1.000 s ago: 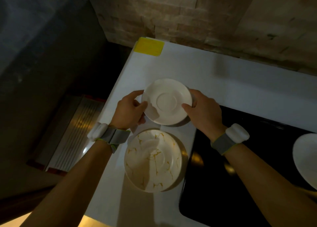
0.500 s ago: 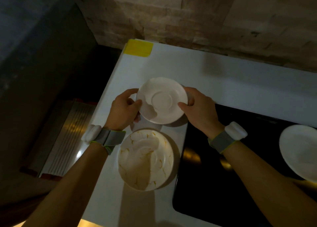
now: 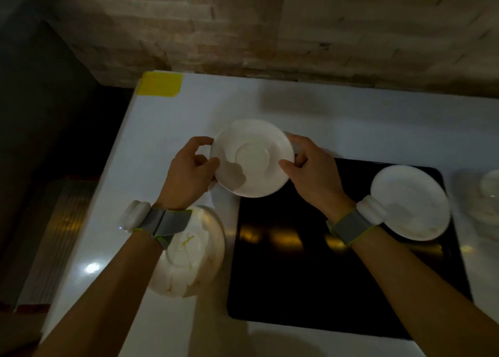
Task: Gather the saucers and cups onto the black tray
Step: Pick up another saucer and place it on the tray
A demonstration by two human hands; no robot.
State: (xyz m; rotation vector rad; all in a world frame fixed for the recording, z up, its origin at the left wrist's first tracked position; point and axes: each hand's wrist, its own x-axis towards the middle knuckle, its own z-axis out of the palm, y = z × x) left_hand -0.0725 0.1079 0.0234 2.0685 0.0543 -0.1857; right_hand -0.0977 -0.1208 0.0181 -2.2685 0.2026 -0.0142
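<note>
- White saucer (image 3: 252, 158): plain, with a round centre well; was held at the far left corner of the black tray (image 3: 310, 275), its near rim overlapping the tray edge; whether it rested on the counter (image 3: 189, 108) or was lifted clear could not be told.
- Left hand (image 3: 190, 174): was clamped on the saucer's left rim, thumb on top and fingers curled under.
- Right hand (image 3: 310, 169): was clamped on the saucer's right rim, thumb on the upper face; a small pale object showed behind its fingers, too hidden to name.
- Wristbands: a grey band with a white module sat on the left wrist (image 3: 159, 221) and another on the right wrist (image 3: 356, 221).
- Black tray: glossy and rectangular, lay on the counter under the right forearm.
- Second white saucer (image 3: 413, 205): rested on the tray at its far right part, partly behind the right wrist module.
- Gold-veined saucer (image 3: 189, 254): white with yellow marbling, lay on the counter just left of the tray, partly covered by the left wrist.
- White crockery (image 3: 486, 197): blurred, stood on the counter right of the tray; its kind could not be told.
- Yellow patch (image 3: 159, 84): marked the far left corner of the counter.
- Brick wall (image 3: 270, 27): ran behind the counter.
</note>
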